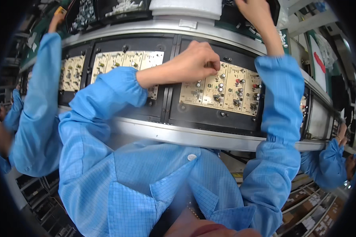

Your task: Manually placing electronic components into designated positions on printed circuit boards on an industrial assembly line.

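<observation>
My left hand (197,62) is over a cream circuit board panel (211,102), its fingers curled in a pinch near the upper edge. Whatever the fingertips may hold is hidden. Capacitors (220,85), red parts and dark components stand on the panel, which sits in a black carrier tray (201,117). My right hand (259,15) reaches over a dark parts bin (231,19) at the top right. Its fingertips are partly cut off by the picture's edge, so their grip does not show.
Another populated panel (157,59) lies in the carrier to the left, partly behind my forearm. A metal rail (166,129) runs along the near side. Beyond the far rail are bins of white parts (124,7) and a white foam stack (186,7). Co-workers' blue sleeves (37,94) flank me.
</observation>
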A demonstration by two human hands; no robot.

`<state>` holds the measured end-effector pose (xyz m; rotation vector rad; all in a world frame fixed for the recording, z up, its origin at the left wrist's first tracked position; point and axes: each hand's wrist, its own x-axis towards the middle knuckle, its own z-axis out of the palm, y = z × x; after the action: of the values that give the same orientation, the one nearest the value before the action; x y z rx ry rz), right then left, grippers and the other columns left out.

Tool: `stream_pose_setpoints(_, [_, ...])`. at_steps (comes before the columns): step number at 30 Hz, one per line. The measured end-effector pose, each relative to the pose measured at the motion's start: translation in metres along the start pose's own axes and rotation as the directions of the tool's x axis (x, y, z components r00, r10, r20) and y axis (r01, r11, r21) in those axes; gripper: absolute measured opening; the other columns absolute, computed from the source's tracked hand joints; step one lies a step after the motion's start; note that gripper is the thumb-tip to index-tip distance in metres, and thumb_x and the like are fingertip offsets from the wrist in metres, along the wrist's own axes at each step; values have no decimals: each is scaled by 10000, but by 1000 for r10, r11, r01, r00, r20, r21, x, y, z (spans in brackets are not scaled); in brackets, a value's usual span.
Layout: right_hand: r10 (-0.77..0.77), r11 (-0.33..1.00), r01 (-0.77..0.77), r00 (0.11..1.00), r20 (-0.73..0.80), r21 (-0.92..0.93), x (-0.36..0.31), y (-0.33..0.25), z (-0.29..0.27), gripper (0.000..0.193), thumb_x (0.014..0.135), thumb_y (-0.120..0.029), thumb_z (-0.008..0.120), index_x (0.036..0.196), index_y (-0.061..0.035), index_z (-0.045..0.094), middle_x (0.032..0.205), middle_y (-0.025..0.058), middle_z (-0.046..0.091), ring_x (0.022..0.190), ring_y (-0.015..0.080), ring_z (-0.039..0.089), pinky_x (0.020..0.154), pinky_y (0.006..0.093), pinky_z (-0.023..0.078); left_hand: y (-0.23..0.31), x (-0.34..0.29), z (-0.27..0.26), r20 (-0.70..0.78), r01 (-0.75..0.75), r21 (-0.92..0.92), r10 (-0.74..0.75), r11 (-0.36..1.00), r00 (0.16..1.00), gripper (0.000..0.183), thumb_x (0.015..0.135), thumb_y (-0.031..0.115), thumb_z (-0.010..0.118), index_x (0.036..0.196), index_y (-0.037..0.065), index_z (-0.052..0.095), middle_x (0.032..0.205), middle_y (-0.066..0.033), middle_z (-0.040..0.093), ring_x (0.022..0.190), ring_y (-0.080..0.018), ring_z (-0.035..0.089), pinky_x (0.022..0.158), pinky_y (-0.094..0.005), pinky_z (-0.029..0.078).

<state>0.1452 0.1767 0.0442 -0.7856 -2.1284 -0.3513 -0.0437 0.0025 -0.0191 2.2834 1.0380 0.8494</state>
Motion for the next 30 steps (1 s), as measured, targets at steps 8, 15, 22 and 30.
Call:
stream_pose_setpoints(8, [368,876,-482,682,632,10,49,57,20,306,803,-329,806,965,-69,792,960,148,768,915,288,735,885,440,533,20,32,13,1,-60,45,60,997,998,39,816,66,727,847,47,739,857,-68,678,995,-234,589,926,-378,400])
stream_pose_setpoints(15, [394,851,-516,750,531,98,42,63,27,241,779,-312,807,865,-89,770,872,113,763,867,272,729,844,433,510,17,43,13,30,-187,72,185,980,982,62,810,52,733,870,40,743,864,-70,675,988,-234,587,907,-378,399])
stream_pose_setpoints(22, [380,901,-433,777,502,-12,47,63,22,191,769,-290,732,823,-107,739,866,131,752,943,320,714,896,480,407,20,55,17,-22,-202,50,204,978,979,45,786,26,732,828,32,719,826,-75,649,970,-242,583,893,-381,407])
stream_pose_setpoints(30, [162,874,-328,893,421,359,36,76,12,166,846,-222,691,920,-95,769,944,158,753,990,338,705,927,504,409,33,64,16,38,-104,136,100,985,994,118,792,20,752,900,51,714,837,-50,641,942,-235,577,874,-358,392])
